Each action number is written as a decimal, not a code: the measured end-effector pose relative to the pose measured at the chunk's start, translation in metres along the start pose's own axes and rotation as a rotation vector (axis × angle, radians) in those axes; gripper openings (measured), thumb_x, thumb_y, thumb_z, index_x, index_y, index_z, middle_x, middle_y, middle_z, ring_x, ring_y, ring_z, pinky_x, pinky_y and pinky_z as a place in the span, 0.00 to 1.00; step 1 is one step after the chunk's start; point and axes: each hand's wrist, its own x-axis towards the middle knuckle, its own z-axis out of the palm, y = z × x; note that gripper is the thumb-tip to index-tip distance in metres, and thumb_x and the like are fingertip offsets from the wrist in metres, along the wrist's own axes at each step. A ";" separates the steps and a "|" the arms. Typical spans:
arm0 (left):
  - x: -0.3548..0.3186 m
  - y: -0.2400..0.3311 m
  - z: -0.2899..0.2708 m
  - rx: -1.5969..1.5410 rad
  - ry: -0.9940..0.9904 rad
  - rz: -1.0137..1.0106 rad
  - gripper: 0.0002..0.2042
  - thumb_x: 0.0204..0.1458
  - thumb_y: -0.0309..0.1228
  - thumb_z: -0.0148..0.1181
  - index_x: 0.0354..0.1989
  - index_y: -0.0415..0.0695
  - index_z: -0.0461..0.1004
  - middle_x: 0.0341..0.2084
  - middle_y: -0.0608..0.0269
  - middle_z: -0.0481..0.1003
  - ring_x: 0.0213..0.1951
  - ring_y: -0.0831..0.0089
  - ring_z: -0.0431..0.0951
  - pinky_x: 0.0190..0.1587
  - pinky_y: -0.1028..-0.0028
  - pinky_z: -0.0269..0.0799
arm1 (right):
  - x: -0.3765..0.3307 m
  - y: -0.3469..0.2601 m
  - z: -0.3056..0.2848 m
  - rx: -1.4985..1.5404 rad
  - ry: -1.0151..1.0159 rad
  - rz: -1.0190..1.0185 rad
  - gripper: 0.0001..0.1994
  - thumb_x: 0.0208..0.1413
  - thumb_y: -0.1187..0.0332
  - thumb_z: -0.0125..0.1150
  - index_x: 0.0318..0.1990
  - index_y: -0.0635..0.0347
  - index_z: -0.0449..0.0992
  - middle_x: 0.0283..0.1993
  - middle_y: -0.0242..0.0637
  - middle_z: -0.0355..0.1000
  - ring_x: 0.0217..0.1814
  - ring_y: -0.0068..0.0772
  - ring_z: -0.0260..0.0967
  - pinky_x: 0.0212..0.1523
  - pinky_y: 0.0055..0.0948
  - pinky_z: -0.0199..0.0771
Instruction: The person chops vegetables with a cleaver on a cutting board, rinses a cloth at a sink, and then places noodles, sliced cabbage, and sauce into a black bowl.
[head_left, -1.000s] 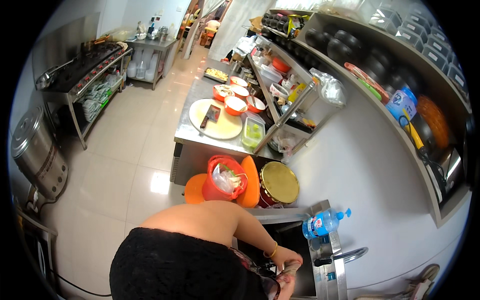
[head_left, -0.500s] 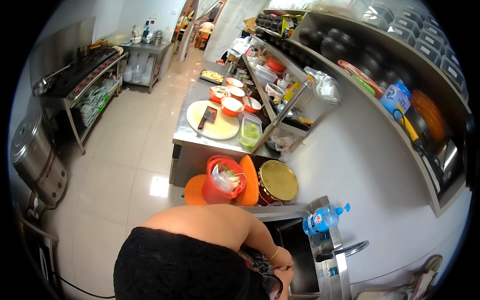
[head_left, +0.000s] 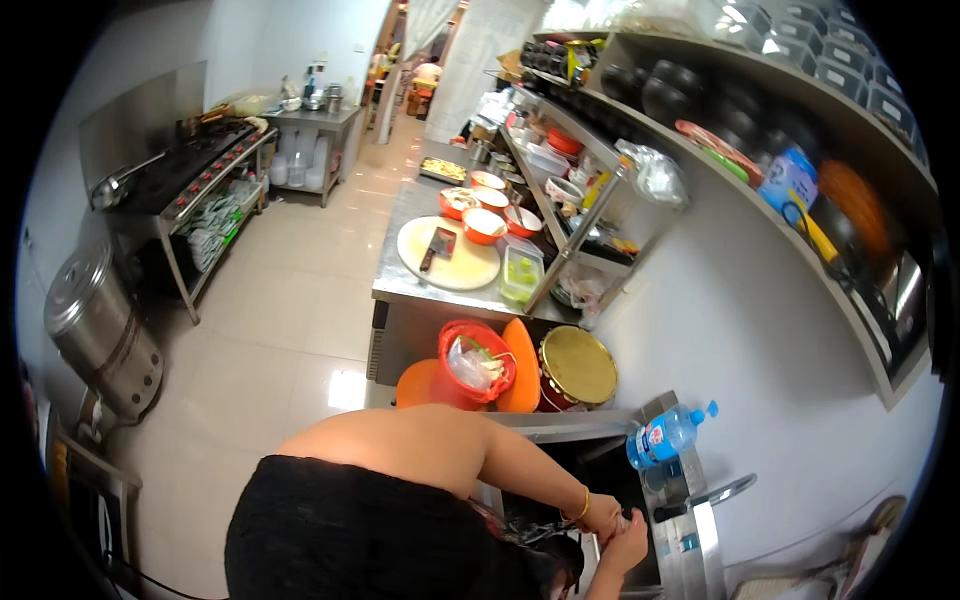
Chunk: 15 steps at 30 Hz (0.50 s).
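white wall [head_left: 690,330] borders the sink [head_left: 570,429] beneath both hands [head_left: 626,546].

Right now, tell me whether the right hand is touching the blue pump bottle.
Apart. The head view shows the right hand below the blue pump bottle in the picture, with part of the dark sink basin visible between them.

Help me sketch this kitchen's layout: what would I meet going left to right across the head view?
Barrel → cleaver → tub → left hand → right hand → tap → blue jug.
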 end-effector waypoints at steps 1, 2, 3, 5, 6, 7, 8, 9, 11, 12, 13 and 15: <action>-0.014 0.075 -0.021 -0.064 -0.033 -0.387 0.09 0.36 0.30 0.63 0.23 0.37 0.73 0.18 0.52 0.73 0.21 0.64 0.76 0.21 0.67 0.71 | -0.011 0.023 0.021 0.071 0.061 0.108 0.15 0.46 0.60 0.57 0.39 0.58 0.73 0.32 0.44 0.73 0.35 0.47 0.72 0.34 0.38 0.72; -0.043 -0.070 -0.007 0.203 0.139 -0.362 0.19 0.33 0.34 0.66 0.34 0.38 0.70 0.21 0.52 0.74 0.27 0.61 0.76 0.29 0.66 0.72 | -0.011 -0.007 0.035 -0.138 -0.330 -0.048 0.16 0.47 0.58 0.57 0.38 0.59 0.74 0.34 0.44 0.73 0.38 0.47 0.72 0.37 0.37 0.72; -0.056 -0.085 -0.007 0.483 0.145 -0.324 0.30 0.31 0.38 0.69 0.45 0.39 0.67 0.23 0.52 0.74 0.33 0.58 0.77 0.37 0.64 0.74 | -0.017 0.011 0.053 -0.384 -0.682 -0.030 0.17 0.48 0.55 0.56 0.37 0.59 0.74 0.35 0.45 0.74 0.42 0.46 0.72 0.40 0.36 0.72; -0.087 -0.009 -0.018 1.119 0.011 -0.128 0.32 0.34 0.51 0.66 0.43 0.38 0.71 0.24 0.49 0.75 0.34 0.60 0.78 0.36 0.65 0.74 | -0.061 0.056 0.085 -0.439 -0.702 0.081 0.19 0.48 0.52 0.56 0.36 0.59 0.75 0.35 0.47 0.75 0.44 0.47 0.72 0.43 0.39 0.71; -0.106 0.028 -0.036 1.118 0.051 -0.168 0.32 0.34 0.51 0.66 0.43 0.38 0.71 0.24 0.49 0.75 0.34 0.60 0.78 0.36 0.65 0.74 | -0.057 0.016 0.061 -0.271 -0.659 0.294 0.18 0.45 0.59 0.61 0.41 0.61 0.72 0.39 0.51 0.72 0.45 0.51 0.69 0.46 0.41 0.68; -0.121 0.053 -0.051 0.716 0.063 -0.505 0.34 0.36 0.58 0.60 0.41 0.37 0.73 0.24 0.48 0.75 0.33 0.60 0.78 0.34 0.66 0.74 | -0.045 -0.004 0.054 -0.280 -0.665 0.243 0.18 0.45 0.59 0.61 0.41 0.61 0.72 0.39 0.51 0.72 0.45 0.51 0.69 0.46 0.41 0.68; -0.119 0.067 -0.053 0.302 -0.017 -0.779 0.37 0.38 0.65 0.54 0.39 0.37 0.74 0.24 0.48 0.75 0.31 0.60 0.78 0.32 0.66 0.73 | -0.052 -0.008 0.044 -0.109 -0.485 0.053 0.20 0.42 0.65 0.62 0.44 0.62 0.69 0.42 0.52 0.68 0.47 0.52 0.66 0.47 0.41 0.65; -0.146 0.070 -0.060 -0.048 0.281 -0.980 0.40 0.39 0.70 0.46 0.27 0.37 0.76 0.20 0.49 0.73 0.26 0.60 0.76 0.28 0.67 0.72 | -0.036 -0.035 0.040 0.048 -0.315 -0.292 0.23 0.40 0.70 0.63 0.47 0.64 0.66 0.45 0.54 0.64 0.48 0.53 0.62 0.48 0.40 0.63; -0.176 0.068 -0.087 -0.407 0.418 -1.006 0.38 0.38 0.69 0.49 0.24 0.36 0.74 0.17 0.54 0.72 0.20 0.62 0.74 0.25 0.69 0.70 | -0.019 -0.096 0.026 0.105 -0.390 -0.483 0.29 0.38 0.77 0.60 0.52 0.66 0.59 0.46 0.53 0.58 0.50 0.54 0.55 0.50 0.40 0.58; -0.187 0.048 -0.090 -0.403 0.498 -0.898 0.34 0.37 0.65 0.56 0.21 0.37 0.73 0.16 0.57 0.71 0.19 0.66 0.73 0.23 0.70 0.69 | -0.018 -0.117 0.031 0.226 -0.241 -0.640 0.27 0.38 0.79 0.57 0.51 0.66 0.61 0.44 0.52 0.59 0.47 0.53 0.56 0.48 0.40 0.59; -0.208 0.069 -0.102 -0.407 0.523 -0.887 0.25 0.40 0.52 0.63 0.25 0.37 0.73 0.18 0.58 0.72 0.20 0.68 0.73 0.23 0.72 0.69 | -0.020 -0.140 0.034 0.351 -0.101 -0.789 0.25 0.39 0.81 0.55 0.50 0.67 0.62 0.42 0.51 0.60 0.44 0.52 0.57 0.47 0.39 0.60; -0.249 0.043 -0.123 -0.653 0.693 -0.623 0.13 0.42 0.34 0.63 0.31 0.37 0.73 0.25 0.61 0.74 0.26 0.71 0.74 0.28 0.73 0.70 | -0.024 -0.193 0.036 0.562 -0.190 -0.703 0.26 0.40 0.80 0.54 0.52 0.67 0.61 0.43 0.51 0.58 0.46 0.50 0.56 0.49 0.38 0.60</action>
